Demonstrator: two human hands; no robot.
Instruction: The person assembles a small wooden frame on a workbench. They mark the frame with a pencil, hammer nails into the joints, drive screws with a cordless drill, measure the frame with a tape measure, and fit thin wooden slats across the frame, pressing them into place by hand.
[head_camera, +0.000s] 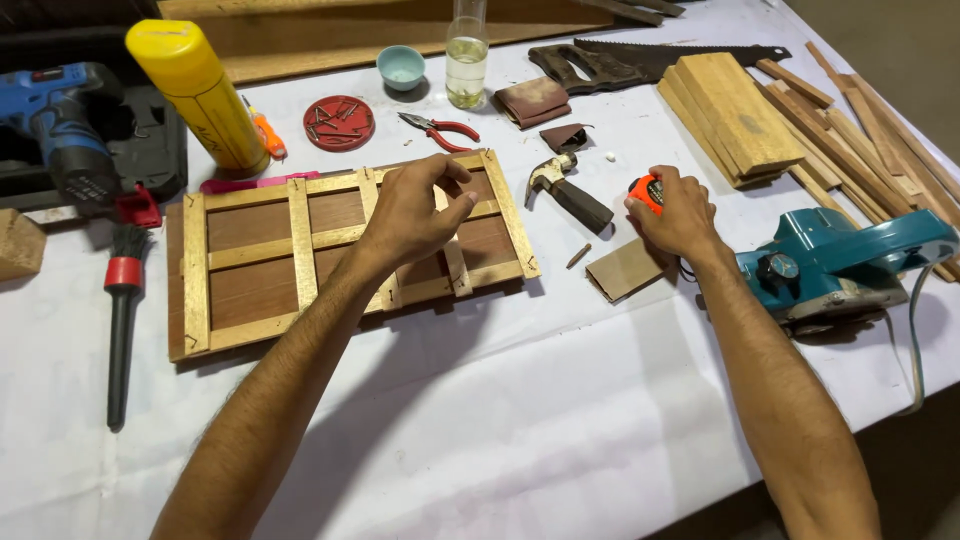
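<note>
A flat wooden panel (255, 262) with a grid of pale thin strips lies on the white-covered table. My left hand (415, 208) hovers over its right part, fingers pinched together at the tips; whether something small sits between them cannot be made out. My right hand (678, 212) rests to the right of the panel, closed on an orange tape measure (645, 190). A hammer (565, 190) with a dark handle lies between my two hands. A piece of brown sandpaper (626, 269) sits just below my right hand.
A teal electric planer (840, 262) stands at the right. Wood blocks (730, 115), slats and a hand saw (655, 62) lie behind it. Red pliers (440, 130), a red lid of nails (338, 122), yellow can (198, 92), blue drill (62, 125) and brush (120, 320) lie left.
</note>
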